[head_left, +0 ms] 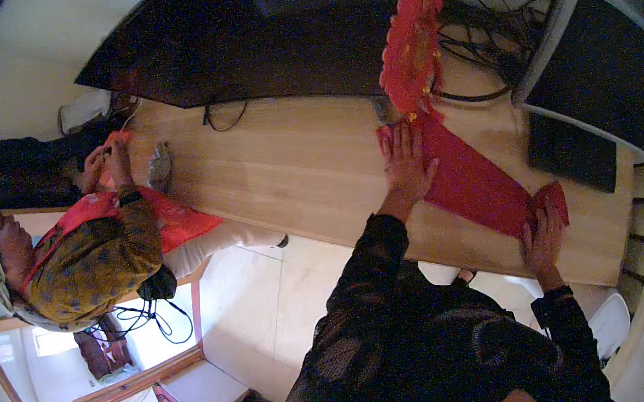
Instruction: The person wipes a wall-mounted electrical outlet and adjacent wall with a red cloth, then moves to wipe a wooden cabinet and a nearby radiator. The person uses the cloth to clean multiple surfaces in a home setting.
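Observation:
A long strip of red material (475, 181), perhaps cloth, lies slantwise on the wooden tabletop (284, 156). My left hand (407, 163) presses flat on its far end, thumb held away from the fingers. At the near right end my right hand (544, 236) rests palm down, its fingers reaching over a part that looks folded (552, 201). How the material lies beneath my palms is hidden. Just beyond my left fingertips hangs a red scalloped ornament (414, 43) with gold bits at its lower tip.
A large dark screen (272, 33) stands along the back. On the right are a monitor (601, 65), a dark flat panel (570, 148) and tangled black cables (480, 46). At left, another person (99, 253) in a red apron handles an orange-red item (116, 141) near a grey object (159, 166).

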`<action>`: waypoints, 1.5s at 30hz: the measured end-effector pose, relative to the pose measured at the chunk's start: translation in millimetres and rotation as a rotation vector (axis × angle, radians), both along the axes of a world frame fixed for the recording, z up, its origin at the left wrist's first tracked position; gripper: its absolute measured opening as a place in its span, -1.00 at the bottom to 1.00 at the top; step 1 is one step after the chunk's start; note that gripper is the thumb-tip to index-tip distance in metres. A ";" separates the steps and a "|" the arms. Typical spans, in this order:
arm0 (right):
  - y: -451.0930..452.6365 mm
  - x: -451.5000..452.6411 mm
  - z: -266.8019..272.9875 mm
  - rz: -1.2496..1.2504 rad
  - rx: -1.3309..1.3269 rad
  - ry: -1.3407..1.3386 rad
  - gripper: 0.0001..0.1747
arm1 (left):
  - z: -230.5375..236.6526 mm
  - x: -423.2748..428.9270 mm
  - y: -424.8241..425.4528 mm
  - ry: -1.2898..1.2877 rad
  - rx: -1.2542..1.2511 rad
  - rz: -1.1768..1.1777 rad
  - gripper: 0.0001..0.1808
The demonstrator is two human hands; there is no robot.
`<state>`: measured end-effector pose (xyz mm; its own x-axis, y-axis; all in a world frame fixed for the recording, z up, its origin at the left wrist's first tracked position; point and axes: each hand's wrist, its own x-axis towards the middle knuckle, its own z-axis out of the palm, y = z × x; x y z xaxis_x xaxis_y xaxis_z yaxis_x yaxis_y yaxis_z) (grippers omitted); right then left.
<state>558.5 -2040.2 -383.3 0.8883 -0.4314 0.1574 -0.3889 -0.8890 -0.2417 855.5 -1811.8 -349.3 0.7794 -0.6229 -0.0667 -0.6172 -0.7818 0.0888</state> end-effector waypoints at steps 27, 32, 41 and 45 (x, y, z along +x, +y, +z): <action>147.1 281.3 40.2 0.808 0.256 -0.095 -0.40 | 9.5 -44.3 158.0 0.029 -0.112 -0.140 -0.10; 176.4 306.4 44.4 0.767 0.222 0.035 -0.40 | 10.7 -44.3 160.1 0.001 -0.220 -0.182 -0.12; 103.3 240.3 60.8 0.735 0.171 0.128 -0.47 | 17.5 -48.3 149.1 0.056 -0.206 -0.111 -0.13; 141.5 282.1 53.9 0.826 0.140 0.047 -0.52 | 17.0 -48.1 150.9 0.038 -0.180 -0.114 -0.11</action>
<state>840.6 -1898.6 -329.3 0.9314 0.3484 0.1055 0.3619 -0.8551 -0.3712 807.4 -1660.9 -332.2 0.7021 -0.7116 0.0260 -0.6946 -0.6763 0.2454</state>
